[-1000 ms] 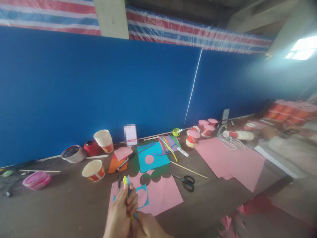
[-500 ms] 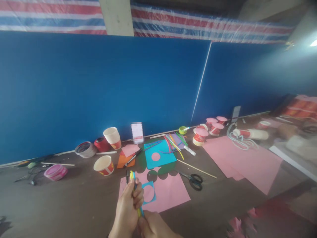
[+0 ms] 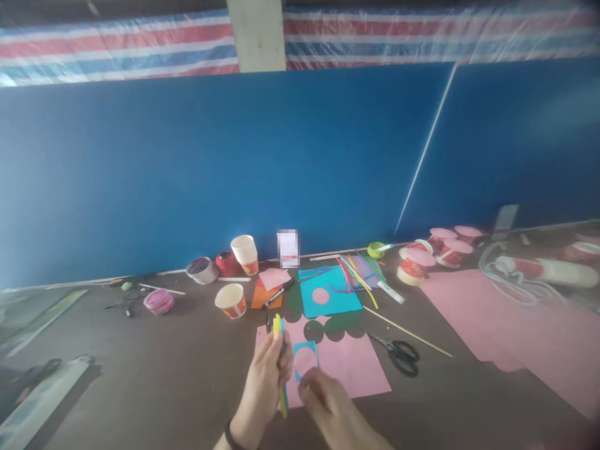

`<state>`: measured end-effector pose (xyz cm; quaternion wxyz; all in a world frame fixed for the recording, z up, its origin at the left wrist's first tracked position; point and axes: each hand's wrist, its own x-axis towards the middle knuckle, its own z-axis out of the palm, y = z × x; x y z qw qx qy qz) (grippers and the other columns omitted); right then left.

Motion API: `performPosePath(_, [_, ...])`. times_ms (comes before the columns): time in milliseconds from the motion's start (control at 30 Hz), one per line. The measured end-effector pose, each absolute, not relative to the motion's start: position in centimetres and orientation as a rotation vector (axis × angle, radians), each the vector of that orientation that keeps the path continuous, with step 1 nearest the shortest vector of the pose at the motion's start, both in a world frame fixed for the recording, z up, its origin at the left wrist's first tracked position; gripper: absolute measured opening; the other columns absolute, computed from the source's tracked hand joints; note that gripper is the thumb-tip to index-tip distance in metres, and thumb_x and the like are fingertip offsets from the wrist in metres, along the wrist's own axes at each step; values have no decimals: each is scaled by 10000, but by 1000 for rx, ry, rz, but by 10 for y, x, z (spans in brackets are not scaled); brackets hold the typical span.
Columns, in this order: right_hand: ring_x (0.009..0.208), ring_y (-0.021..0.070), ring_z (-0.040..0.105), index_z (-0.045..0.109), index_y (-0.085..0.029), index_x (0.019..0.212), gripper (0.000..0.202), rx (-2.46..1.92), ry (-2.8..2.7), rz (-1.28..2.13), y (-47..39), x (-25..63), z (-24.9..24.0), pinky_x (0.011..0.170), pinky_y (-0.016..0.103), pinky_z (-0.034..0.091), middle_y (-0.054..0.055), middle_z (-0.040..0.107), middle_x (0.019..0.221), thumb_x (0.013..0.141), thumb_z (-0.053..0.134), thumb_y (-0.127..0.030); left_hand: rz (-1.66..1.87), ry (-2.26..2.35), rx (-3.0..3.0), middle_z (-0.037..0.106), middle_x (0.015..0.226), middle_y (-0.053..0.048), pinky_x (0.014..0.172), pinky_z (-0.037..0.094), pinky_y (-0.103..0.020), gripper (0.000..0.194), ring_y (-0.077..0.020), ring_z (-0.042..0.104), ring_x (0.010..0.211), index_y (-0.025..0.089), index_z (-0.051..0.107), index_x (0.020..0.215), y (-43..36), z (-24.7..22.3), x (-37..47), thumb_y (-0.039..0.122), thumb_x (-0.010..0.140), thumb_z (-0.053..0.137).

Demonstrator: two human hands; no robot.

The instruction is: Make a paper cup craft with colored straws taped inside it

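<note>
The left hand (image 3: 272,364) wraps firmly round yellow and blue strips (image 3: 284,401) above pink paper, their lower ends just left of the curled right hand (image 3: 332,400), its contents indiscernible.

Pink sheet (image 3: 351,365) — matt paper; striped sheeting (image 3: 375,39) — glossy plastic.

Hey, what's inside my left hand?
Your left hand holds a yellow and blue bundle; its ends show above and below. Your fingers cover its middle, so I can't count pieces.
</note>
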<state>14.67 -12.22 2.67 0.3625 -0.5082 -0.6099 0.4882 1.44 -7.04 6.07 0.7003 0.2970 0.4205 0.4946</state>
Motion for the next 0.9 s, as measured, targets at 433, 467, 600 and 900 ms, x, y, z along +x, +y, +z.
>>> performPosePath(433, [655,165,568,678,-135,786,280,-1191,-1511,1260,-83,162,71,609,258,454,26,609,682,812,548,-382,798,947,926,335,442,86,356,124,-192,409,-40,206,352,169,498,792,-96,49,20,577,810,468])
performPosePath(467, [629,156,561,674,-136,770,279,-1175,-1497,1306,-83,161,72,589,251,451,20,602,661,808,553,-383,793,933,947,336,440,84,357,124,-195,410,-42,207,352,164,506,801,-97,50,17,570,821,455])
performPosePath(600, [596,131,530,636,-150,689,271,-1115,-1499,1416,-82,155,73,570,230,418,-9,568,608,813,551,-376,782,864,984,373,460,67,352,140,-199,420,-46,240,352,146,538,835,-100,48,6,554,837,437])
performPosePath(900, [392,68,362,599,-150,660,349,-1190,-1431,1613,-76,149,26,395,198,246,-37,504,486,784,558,-474,614,889,898,406,416,58,327,188,-197,486,-60,312,295,158,508,712,-92,-4,0,644,719,520])
